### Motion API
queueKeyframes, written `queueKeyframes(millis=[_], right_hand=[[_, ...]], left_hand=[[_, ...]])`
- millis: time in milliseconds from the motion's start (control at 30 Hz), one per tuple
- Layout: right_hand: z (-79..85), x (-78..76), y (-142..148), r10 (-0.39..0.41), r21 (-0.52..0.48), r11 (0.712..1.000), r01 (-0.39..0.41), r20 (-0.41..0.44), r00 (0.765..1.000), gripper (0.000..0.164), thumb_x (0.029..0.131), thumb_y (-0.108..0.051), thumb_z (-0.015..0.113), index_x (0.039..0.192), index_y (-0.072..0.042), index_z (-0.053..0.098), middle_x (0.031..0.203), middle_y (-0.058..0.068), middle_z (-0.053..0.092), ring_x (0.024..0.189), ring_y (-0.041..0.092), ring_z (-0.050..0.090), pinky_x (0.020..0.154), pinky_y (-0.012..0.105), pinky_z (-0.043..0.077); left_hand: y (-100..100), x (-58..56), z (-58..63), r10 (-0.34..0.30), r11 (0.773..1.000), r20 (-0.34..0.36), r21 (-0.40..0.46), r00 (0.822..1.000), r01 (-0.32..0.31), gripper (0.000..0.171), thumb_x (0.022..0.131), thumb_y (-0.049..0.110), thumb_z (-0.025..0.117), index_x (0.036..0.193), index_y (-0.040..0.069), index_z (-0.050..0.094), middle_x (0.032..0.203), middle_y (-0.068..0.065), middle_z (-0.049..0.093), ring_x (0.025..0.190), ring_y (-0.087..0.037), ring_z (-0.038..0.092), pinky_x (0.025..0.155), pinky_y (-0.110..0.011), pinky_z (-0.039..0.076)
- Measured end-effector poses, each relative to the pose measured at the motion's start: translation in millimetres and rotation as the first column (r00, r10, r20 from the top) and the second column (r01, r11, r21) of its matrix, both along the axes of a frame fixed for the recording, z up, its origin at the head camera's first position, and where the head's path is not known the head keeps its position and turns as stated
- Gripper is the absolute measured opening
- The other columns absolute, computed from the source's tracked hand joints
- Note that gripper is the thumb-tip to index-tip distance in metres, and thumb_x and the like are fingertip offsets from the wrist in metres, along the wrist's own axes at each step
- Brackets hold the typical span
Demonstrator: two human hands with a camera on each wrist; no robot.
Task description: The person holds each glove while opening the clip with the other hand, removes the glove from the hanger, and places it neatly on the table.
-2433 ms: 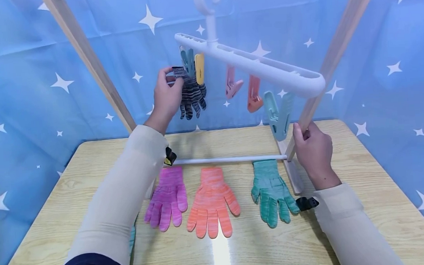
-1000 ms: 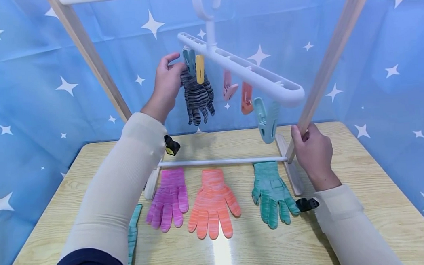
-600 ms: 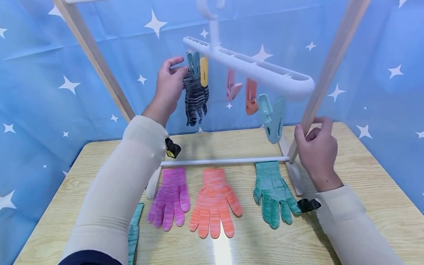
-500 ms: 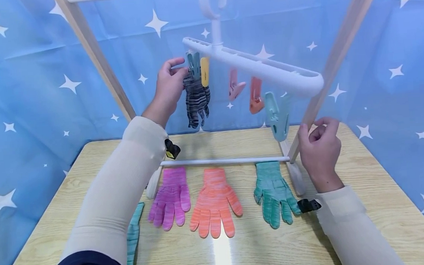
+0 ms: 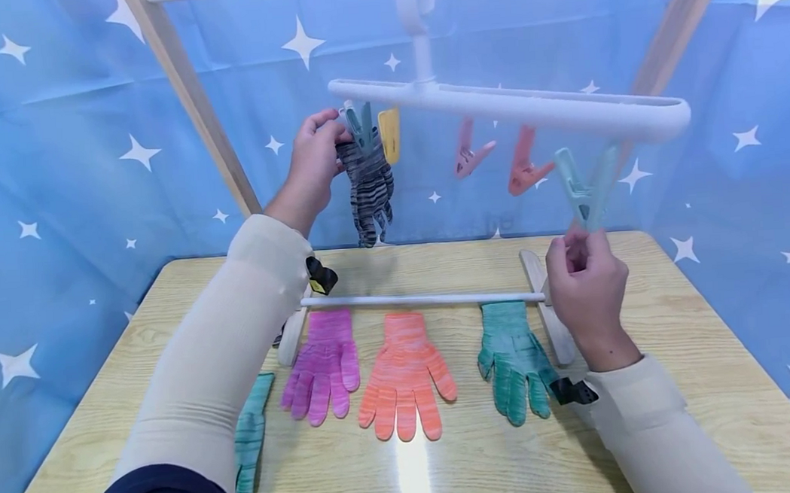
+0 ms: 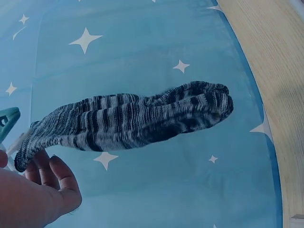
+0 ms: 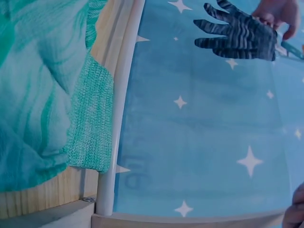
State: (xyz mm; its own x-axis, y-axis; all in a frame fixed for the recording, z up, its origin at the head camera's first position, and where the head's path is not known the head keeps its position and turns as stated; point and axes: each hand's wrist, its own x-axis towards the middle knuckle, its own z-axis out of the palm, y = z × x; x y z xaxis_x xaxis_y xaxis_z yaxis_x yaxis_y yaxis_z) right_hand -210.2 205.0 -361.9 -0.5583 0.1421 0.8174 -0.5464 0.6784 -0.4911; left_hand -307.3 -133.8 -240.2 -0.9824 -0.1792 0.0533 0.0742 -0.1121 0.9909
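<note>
My left hand (image 5: 315, 161) grips the cuff of a black-and-grey striped knit glove (image 5: 369, 188), whose fingers hang down. A teal clothespin (image 5: 359, 128) at the left end of the white clip hanger (image 5: 522, 107) overlaps that cuff. In the left wrist view the glove (image 6: 128, 121) stretches away from my curled fingers (image 6: 66, 178). With curled fingers, my right hand (image 5: 591, 287) pinches the lower tip of a light teal clothespin (image 5: 585, 197) under the hanger's right end. Yellow (image 5: 390, 135), pink and coral clothespins hang between.
Magenta (image 5: 322, 368), orange (image 5: 406, 374) and green (image 5: 510, 360) gloves lie flat in a row on the table. Another teal glove (image 5: 252, 436) lies partly behind my left sleeve. A wooden stand with a white lower rod (image 5: 422, 299) surrounds the hanger; a starry blue curtain is behind.
My right hand has left the stand's right post and come to the light teal clothespin. The hanger's right end has swung to the right. My left hand stays at the striped glove's cuff.
</note>
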Motion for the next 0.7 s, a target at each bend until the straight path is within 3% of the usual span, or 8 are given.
queueKeyframes(millis=[200,367,700], right_hand=[[-3.1,-1.3,-1,0.005,0.049,0.999,-0.007,0.034,0.999,0.019,0.096,-0.013,0.055,0.091,0.004,0.059,0.058,0.006,0.048,0.052,-0.005,0.036,0.050,0.014,0.030],[-5.0,-1.8,-2,0.003,0.061,0.998,-0.006,0.052,0.999,0.016,0.095,-0.013,0.056,0.090,0.002,0.059,0.057,0.005,0.049,0.051,-0.005,0.036,0.049,0.016,0.029],[-9.0,-0.7,-2,0.028,0.083,0.996,-0.037,0.107,0.994,0.009,0.095,-0.008,0.058,0.090,0.000,0.060,0.055,0.005,0.048,0.046,-0.008,0.030,0.042,0.019,0.027]], left_hand=[[-6,1.3,-4.3,0.009,1.000,0.001,-0.008,1.000,-0.009,0.031,0.105,0.026,0.047,0.135,0.021,0.055,0.101,0.003,0.056,0.099,-0.011,0.053,0.088,-0.032,0.044],[-11,4.5,-8.1,0.003,1.000,-0.005,-0.011,1.000,-0.003,0.030,0.105,0.028,0.048,0.133,0.019,0.057,0.103,0.002,0.056,0.096,-0.011,0.052,0.083,-0.029,0.042],[-21,14.7,-18.4,0.035,0.999,-0.087,-0.020,0.996,-0.037,0.019,0.104,0.028,0.050,0.121,0.018,0.055,0.102,0.000,0.054,0.099,-0.016,0.053,0.086,-0.030,0.046]])
